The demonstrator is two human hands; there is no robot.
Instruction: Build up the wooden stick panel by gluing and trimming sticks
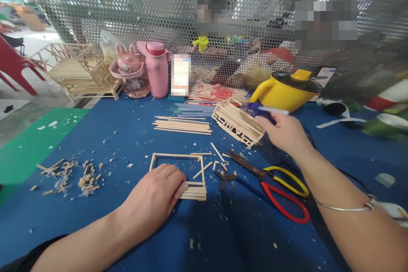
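My left hand [156, 197] rests on the blue table, fingers closed on a small stack of wooden sticks [194, 191] at the corner of a square stick frame [177, 165]. My right hand [285, 134] is raised further back, wrapped round a blue glue gun [259, 110] whose white glue stick pokes out to the right. The gun's tip sits by a small stick-built model [237, 123]. A silver bangle [346, 206] circles my right wrist.
Scissors with yellow and red handles [280, 187] and dark pliers [225, 178] lie between my hands. Loose sticks [181, 125], wood scraps [73, 176], a yellow pot [287, 89], pink bottles [156, 68] and a stick house [79, 70] stand behind. A perforated screen [127, 4] closes the back; people sit beyond it.
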